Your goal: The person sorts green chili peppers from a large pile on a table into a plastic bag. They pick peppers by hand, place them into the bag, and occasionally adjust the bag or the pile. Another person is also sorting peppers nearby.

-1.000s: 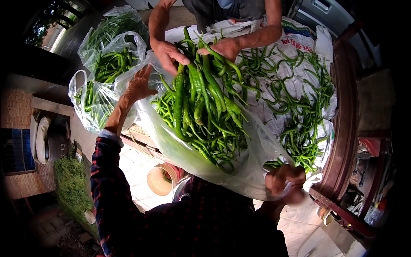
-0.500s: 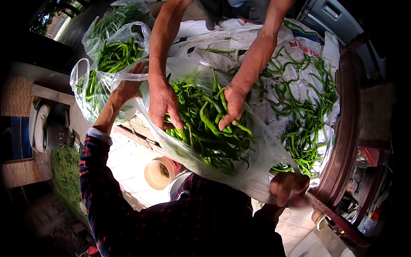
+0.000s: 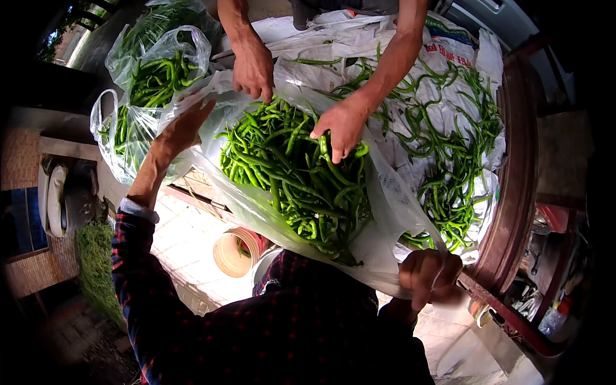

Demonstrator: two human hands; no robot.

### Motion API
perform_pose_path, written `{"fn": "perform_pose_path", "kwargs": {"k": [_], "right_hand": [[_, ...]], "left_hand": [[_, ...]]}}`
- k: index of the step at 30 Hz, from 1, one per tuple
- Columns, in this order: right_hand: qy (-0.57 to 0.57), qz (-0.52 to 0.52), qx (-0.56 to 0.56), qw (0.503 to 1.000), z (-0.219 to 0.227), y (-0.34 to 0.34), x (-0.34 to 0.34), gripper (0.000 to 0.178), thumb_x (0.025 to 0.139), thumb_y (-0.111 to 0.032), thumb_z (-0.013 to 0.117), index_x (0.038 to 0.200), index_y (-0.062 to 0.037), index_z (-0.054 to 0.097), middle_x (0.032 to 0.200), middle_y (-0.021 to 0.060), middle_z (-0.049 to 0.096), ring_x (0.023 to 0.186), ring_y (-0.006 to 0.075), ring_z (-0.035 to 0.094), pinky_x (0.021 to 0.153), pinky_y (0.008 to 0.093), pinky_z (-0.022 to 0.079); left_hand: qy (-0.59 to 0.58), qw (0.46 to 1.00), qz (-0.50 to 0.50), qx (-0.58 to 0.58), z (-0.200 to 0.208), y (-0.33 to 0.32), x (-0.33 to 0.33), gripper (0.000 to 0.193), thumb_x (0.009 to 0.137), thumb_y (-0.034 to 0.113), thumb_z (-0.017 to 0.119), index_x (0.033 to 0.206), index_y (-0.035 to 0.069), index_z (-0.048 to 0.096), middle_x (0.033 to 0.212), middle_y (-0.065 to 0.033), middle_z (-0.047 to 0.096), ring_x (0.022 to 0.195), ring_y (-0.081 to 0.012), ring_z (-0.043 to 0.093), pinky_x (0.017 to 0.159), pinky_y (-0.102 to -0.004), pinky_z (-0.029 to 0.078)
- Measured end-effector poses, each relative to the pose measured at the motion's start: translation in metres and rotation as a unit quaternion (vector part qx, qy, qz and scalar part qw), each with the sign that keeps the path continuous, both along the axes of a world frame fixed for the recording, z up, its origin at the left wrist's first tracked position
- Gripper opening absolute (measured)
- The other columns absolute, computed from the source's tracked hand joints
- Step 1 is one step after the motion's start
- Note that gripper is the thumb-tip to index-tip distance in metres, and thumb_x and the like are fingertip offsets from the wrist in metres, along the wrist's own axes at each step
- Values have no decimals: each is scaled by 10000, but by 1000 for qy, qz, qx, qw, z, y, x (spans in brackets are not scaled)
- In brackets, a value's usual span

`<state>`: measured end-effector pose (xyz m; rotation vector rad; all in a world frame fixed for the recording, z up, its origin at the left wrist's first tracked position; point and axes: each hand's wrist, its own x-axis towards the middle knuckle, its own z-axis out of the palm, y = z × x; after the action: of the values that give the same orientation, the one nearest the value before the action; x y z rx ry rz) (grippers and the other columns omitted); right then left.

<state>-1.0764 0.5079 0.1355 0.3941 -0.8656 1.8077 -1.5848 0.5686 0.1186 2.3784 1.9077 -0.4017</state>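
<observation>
Head view | right hand (image 3: 427,276) gripped bag (image 3: 393,192) | left hand (image 3: 185,128) touched its rim, grip unclear | even outward tension seemed best around peppers (image 3: 289,163)

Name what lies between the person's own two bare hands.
Between the left hand and right hand, the head view shows an open, translucent plastic bag holding slender green peppers.

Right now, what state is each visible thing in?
Big clear bag: held open, peppers inside
Left hand: at bag's left edge, grip unclear
Right hand: closed on bag's right edge
Co-worker's nearer hand: touching peppers
Co-worker's other hand: partly closed
Left-side bag: peppers inside
White sacking: spread out, loose peppers on it
Bucket: open
</observation>
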Motion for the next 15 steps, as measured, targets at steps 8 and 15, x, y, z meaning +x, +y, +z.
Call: {"fn": "perform_pose_path", "kwargs": {"k": [8, 15], "right_hand": [[10, 45, 43, 998, 4, 5, -12, 344, 860, -160, 535, 1110, 77, 530, 907, 266, 626, 447, 148, 469, 378, 286, 317], [7, 55, 30, 998, 7, 2, -11, 348, 857, -149, 533, 1130, 68, 525, 944, 259, 621, 410, 123, 383, 382, 281, 320]], "left_hand": [[-105, 970, -113, -190, 22, 20, 100, 933, 649, 134, 747, 1462, 29, 302, 1471, -198, 371, 1343, -325, 382, 1135, -427, 293], [-218, 908, -268, -237, 2, 39, 182, 936, 616, 192, 805, 1417, 1, 359, 1393, -202, 447, 1265, -355, 450, 1097, -411, 349]]}}
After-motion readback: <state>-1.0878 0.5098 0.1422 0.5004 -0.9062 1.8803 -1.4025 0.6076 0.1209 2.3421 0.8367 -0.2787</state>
